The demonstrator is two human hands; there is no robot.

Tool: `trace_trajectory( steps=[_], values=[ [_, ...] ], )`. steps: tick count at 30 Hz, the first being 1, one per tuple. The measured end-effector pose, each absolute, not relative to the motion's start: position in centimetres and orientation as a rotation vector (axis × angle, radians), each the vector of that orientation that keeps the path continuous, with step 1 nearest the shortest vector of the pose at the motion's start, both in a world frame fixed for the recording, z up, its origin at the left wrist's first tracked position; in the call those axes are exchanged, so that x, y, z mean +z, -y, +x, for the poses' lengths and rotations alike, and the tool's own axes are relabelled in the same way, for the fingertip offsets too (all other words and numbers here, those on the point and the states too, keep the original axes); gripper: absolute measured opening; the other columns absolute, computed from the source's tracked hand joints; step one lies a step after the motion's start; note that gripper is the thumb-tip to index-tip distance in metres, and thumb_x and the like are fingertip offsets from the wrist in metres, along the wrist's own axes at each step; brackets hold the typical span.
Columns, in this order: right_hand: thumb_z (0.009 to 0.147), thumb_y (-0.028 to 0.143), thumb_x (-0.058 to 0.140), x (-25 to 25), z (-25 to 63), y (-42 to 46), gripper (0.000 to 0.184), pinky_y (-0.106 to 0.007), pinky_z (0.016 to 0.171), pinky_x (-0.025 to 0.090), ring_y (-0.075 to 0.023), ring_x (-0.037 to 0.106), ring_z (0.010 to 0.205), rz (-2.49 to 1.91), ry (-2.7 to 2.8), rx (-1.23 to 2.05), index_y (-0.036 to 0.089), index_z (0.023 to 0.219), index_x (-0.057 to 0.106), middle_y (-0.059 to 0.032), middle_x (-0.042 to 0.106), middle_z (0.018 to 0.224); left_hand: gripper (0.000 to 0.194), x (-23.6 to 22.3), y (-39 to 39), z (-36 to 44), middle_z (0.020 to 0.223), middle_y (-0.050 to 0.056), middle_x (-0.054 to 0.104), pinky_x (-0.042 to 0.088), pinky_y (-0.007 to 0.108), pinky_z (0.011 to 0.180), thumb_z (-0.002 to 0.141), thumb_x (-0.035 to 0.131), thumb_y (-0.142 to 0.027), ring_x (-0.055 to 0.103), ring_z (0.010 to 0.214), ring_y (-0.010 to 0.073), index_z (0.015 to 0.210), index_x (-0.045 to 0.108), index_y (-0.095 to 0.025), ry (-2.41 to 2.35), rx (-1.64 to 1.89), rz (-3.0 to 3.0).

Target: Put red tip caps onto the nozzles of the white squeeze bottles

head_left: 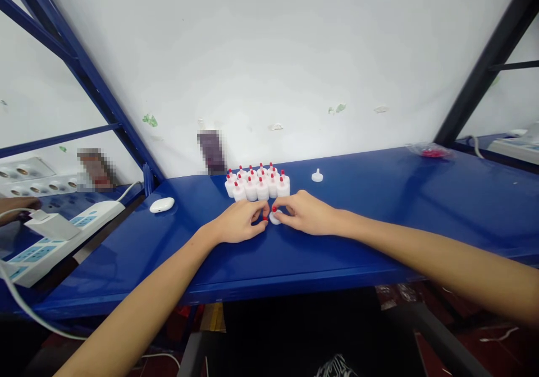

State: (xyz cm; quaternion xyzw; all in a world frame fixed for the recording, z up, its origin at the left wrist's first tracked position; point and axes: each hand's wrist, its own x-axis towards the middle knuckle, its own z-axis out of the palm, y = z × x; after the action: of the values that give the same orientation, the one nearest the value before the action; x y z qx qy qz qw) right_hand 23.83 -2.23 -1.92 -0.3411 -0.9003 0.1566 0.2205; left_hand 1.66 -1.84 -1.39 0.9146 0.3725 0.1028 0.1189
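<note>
My right hand point(304, 213) is closed, with thumb and index finger pinching the red tip of a white nozzle cap point(275, 218) low over the blue table. Beside it, my left hand point(241, 221) is also closed, its fingertips together on a small red cap point(265, 218). Just behind both hands stand several small white bottles point(251, 190) in a tight group, upright, each with a red-tipped nozzle. Farther back to the right sits a loose white nozzle cap point(317, 176) with no red tip on it.
The blue table point(362, 197) runs back to a white wall. A white earbud case point(162, 205) lies at the left, near a power strip point(63, 239) on the neighbouring surface. Toward the back right is a clear bag point(432, 151) with red pieces. A blurred-out phone-like object point(211, 152) leans on the wall.
</note>
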Motion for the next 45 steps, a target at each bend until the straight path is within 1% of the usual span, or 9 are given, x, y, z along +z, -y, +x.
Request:
trace_trajectory(
  steps=[3,8,13,17,25,29,34,41,45],
  values=[
    [0.090,0.022,0.054,-1.6,24.1,2.1,0.013,-0.025,0.058,0.029,-0.0098,0.041,0.053,-0.921,2.449,0.373,0.017,0.089,0.066,0.0048,0.048,0.058,0.008,-1.3,1.9,1.7,0.061,-0.007,0.045,0.030,0.023,0.056,0.085,0.052,-0.026,0.043,0.054,0.0098,0.088,0.053,-0.019,-1.080,0.313,2.671],
    [0.089,0.019,0.049,-1.1,24.5,2.0,0.010,-0.027,0.066,0.034,-0.0139,0.047,0.071,-0.835,2.314,0.152,0.016,0.083,0.057,-0.0031,0.054,0.084,0.008,-1.1,2.0,1.7,0.059,-0.007,0.043,0.030,0.023,0.056,0.085,0.055,-0.026,0.040,0.053,0.0092,0.089,0.054,-0.019,-1.072,0.312,2.656],
    [0.089,0.018,0.050,-1.3,24.6,2.1,0.009,-0.026,0.062,0.034,-0.0120,0.046,0.062,-0.787,2.273,0.198,0.016,0.091,0.058,0.0000,0.057,0.076,0.017,-1.1,2.7,2.6,0.056,-0.007,0.040,0.027,0.023,0.054,0.090,0.054,-0.032,0.035,0.050,0.0085,0.079,0.051,-0.019,-0.964,0.266,2.678],
    [0.087,0.018,0.053,-1.5,24.5,2.1,0.010,-0.026,0.064,0.036,-0.0125,0.051,0.066,-0.751,2.264,0.189,0.015,0.092,0.061,-0.0017,0.061,0.079,0.030,-1.2,3.3,3.7,0.060,-0.005,0.046,0.027,0.024,0.056,0.092,0.052,-0.035,0.036,0.053,0.0083,0.069,0.047,-0.017,-0.845,0.245,2.762],
    [0.091,0.023,0.051,-1.5,24.4,2.2,0.013,-0.026,0.066,0.038,-0.0133,0.053,0.069,-0.723,2.242,0.181,0.016,0.092,0.062,-0.0025,0.062,0.080,0.033,-1.6,3.2,4.1,0.063,-0.002,0.052,0.031,0.025,0.058,0.096,0.048,-0.038,0.043,0.055,0.0099,0.070,0.048,-0.017,-0.838,0.221,2.822],
    [0.093,0.030,0.054,-1.4,24.5,2.2,0.014,-0.025,0.059,0.035,-0.0101,0.048,0.058,-0.750,2.197,0.364,0.018,0.100,0.057,0.0034,0.058,0.068,0.034,-1.5,3.1,3.9,0.063,-0.002,0.052,0.033,0.025,0.059,0.099,0.043,-0.039,0.045,0.055,0.0102,0.075,0.051,-0.017,-0.839,0.269,2.760],
    [0.094,0.033,0.054,-1.5,24.5,2.2,0.014,-0.023,0.050,0.030,-0.0077,0.034,0.046,-0.709,2.058,0.659,0.020,0.089,0.052,0.0103,0.042,0.050,0.035,-1.5,2.2,3.1,0.066,-0.003,0.051,0.035,0.024,0.061,0.103,0.035,-0.041,0.047,0.058,0.0105,0.086,0.053,-0.017,-0.866,0.376,2.648],
    [0.088,0.049,0.063,-1.7,24.0,2.4,0.031,-0.023,0.047,0.049,-0.0112,0.059,0.049,-0.626,1.953,1.214,0.018,0.083,0.060,0.0027,0.061,0.060,0.030,-1.4,1.7,2.0,0.065,-0.005,0.044,0.032,0.023,0.057,0.100,0.042,-0.042,0.040,0.057,0.0090,0.090,0.053,-0.017,-0.846,0.622,2.561],
    [0.087,0.053,0.063,-1.8,23.9,2.3,0.038,-0.022,0.048,0.051,-0.0111,0.063,0.049,-0.607,1.920,1.294,0.016,0.083,0.063,-0.0010,0.068,0.066,0.024,-1.1,2.2,1.7,0.063,-0.006,0.043,0.032,0.023,0.057,0.097,0.048,-0.041,0.038,0.055,0.0095,0.098,0.053,-0.017,-0.856,0.653,2.661]
  ],
)
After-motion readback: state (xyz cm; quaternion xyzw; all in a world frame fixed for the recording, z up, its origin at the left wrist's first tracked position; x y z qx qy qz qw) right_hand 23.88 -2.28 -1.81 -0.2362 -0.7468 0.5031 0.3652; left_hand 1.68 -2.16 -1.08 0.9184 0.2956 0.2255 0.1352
